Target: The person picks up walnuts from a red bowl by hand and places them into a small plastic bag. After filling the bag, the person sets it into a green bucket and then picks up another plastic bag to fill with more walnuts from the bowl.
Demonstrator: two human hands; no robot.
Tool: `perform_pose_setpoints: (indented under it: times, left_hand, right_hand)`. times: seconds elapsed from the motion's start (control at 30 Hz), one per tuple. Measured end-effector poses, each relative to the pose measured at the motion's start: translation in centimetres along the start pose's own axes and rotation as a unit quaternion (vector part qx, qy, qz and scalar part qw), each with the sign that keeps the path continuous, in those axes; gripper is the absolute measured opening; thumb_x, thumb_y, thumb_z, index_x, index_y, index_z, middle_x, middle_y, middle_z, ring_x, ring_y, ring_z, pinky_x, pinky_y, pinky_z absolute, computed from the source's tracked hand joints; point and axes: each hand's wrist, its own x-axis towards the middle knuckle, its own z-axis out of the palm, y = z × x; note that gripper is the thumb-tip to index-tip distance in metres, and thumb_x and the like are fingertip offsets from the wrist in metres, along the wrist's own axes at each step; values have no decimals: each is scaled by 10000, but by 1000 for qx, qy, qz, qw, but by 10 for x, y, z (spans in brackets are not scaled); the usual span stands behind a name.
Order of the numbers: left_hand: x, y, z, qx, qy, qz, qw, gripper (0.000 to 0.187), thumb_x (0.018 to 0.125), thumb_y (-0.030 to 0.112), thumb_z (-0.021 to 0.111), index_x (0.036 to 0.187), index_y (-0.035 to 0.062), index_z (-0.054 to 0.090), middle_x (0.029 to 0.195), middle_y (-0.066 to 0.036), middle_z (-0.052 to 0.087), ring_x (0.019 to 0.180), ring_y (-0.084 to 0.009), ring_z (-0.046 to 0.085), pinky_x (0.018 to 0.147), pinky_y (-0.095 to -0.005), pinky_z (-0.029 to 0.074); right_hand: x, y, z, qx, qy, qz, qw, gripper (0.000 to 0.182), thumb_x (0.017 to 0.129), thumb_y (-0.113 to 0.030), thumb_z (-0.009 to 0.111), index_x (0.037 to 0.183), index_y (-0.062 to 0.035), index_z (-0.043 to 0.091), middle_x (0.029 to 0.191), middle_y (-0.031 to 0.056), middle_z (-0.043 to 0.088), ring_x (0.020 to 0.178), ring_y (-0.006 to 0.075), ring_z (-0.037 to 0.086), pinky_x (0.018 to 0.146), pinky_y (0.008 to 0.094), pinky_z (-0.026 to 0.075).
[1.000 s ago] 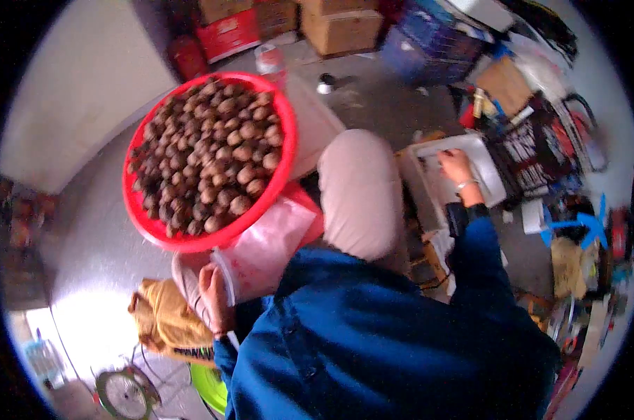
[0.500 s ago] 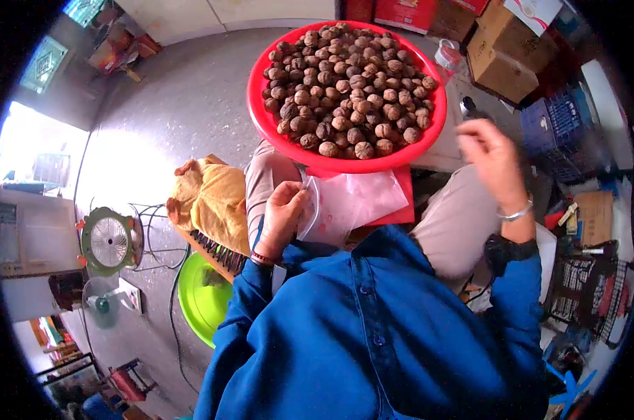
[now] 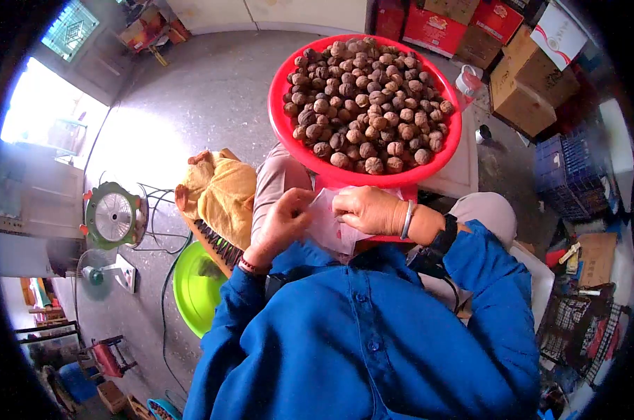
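A thin, clear plastic bag (image 3: 333, 229) lies over my lap, below the red basin (image 3: 429, 173) heaped with walnuts (image 3: 376, 98). My left hand (image 3: 289, 222) pinches the bag's left edge. From the right, my right hand (image 3: 373, 211) reaches over the same bag, its fingers curled closed on the upper right part. The fingertips of both hands are partly hidden, and a short stretch of plastic shows between them. Part of a red surface shows beneath the bag.
A yellow cloth (image 3: 226, 196) covers something beside my left leg, above a lime green basin (image 3: 194, 290). Fans (image 3: 113, 217) and cables stand on the floor at left. Cardboard boxes (image 3: 523, 91) and a blue crate (image 3: 572, 171) are at right.
My right hand has come from the right side in to the bag and taken hold of it. The bag is more bunched between my hands. The whole view has shifted slightly.
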Motion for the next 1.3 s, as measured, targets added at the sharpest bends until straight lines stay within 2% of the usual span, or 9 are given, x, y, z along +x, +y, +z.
perform_pose_setpoints:
  times: [0.1,0.3,0.4,0.47,0.57,0.8,1.0,1.13,1.3]
  left_hand:
    - [0,-11,-7,-3,85,-27,996,115,937,49,594,1040,10,624,764,-18,605,505,-83,528,422,-240,436]
    - [5,-6,1,113,154,38,981,72,937,72,605,999,39,621,668,-18,593,497,-83,514,439,-259,415]
    - [6,-2,1,141,168,36,975,63,930,82,615,987,58,621,639,-13,583,514,-81,519,470,-272,411]
    - [8,-5,0,150,173,54,972,60,926,85,618,982,65,621,625,-11,578,529,-81,527,488,-278,412]
    - [10,-7,-1,153,173,68,971,64,915,84,624,975,61,622,637,-21,584,570,-85,546,510,-279,421]
    - [14,-12,-3,204,196,146,948,96,886,81,654,973,53,624,684,-47,622,602,-107,568,531,-290,442]
    - [20,-6,0,212,185,184,942,116,881,58,652,991,45,618,706,-81,635,616,-132,592,539,-293,455]
    - [23,0,4,208,178,206,939,117,884,48,656,995,35,621,731,-95,661,654,-130,623,564,-293,483]
    - [19,23,14,195,175,174,949,96,861,4,654,955,21,638,840,-101,659,773,-149,630,650,-291,506]
  right_hand:
    - [-5,2,-2,2,3,1,1000,105,823,-91,626,918,-45,629,874,179,644,866,385,643,789,459,517]
    - [-5,3,-4,57,3,-7,998,119,831,-82,638,943,-49,619,903,192,659,840,374,659,758,450,521]
    - [1,-8,-35,65,148,107,981,199,837,-136,695,1006,-68,615,939,200,690,869,352,691,735,437,539]
    - [3,-4,-56,31,192,250,949,216,849,-145,734,1017,-58,629,772,129,654,702,215,646,646,361,516]
    - [-2,18,-65,-154,176,301,925,336,820,-327,767,947,-38,651,822,187,682,784,346,671,708,458,524]
    - [3,34,-58,-194,78,372,904,410,787,-413,764,881,-18,711,867,244,692,868,405,683,784,484,539]
    - [2,27,-60,-188,138,284,930,302,801,-287,777,901,-26,665,828,192,693,771,335,686,741,428,552]
    - [13,-19,-65,133,185,118,967,287,840,-224,773,1059,-80,655,953,90,712,886,189,691,793,340,550]
    - [14,-18,-39,98,93,9,991,364,869,-224,743,1187,-97,619,988,128,698,919,278,692,803,374,548]
